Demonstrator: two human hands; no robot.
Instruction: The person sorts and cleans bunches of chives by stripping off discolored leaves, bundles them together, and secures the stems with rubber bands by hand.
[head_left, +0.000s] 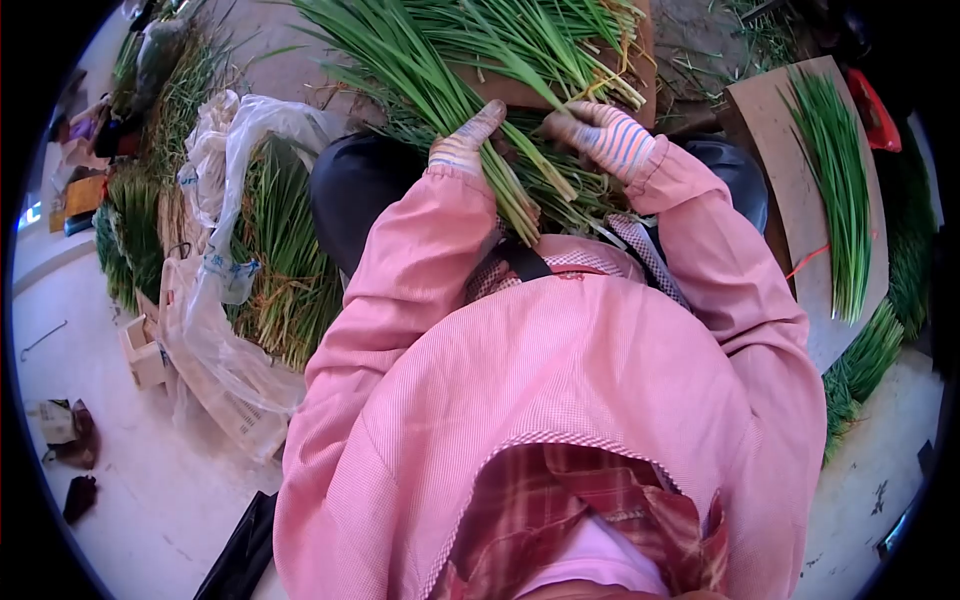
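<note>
My left hand (pixel 465 145), in a striped glove with a bared or soiled thumb, is wrapped round a bunch of garlic chives (pixel 515 205), long flat green leaves with pale cut ends pointing toward my lap. Beside it on the right, my right hand (pixel 605 135), gloved alike, is closed with thumb and fingers pinching a single chive stalk (pixel 535 85). More loose chives (pixel 580 205) lie below and between the hands. Beyond them, a heap of chives (pixel 530 30) rests on a brown board, with yellowish ends to the right.
To the right, a board (pixel 800 130) bears a chive bundle (pixel 840 200), with a red tie (pixel 808 262) near it. At left stands a plastic-lined basket (pixel 230 390) with chive bundles (pixel 285 250). A small wooden box (pixel 143 350) sits beside it. My knees flank the work.
</note>
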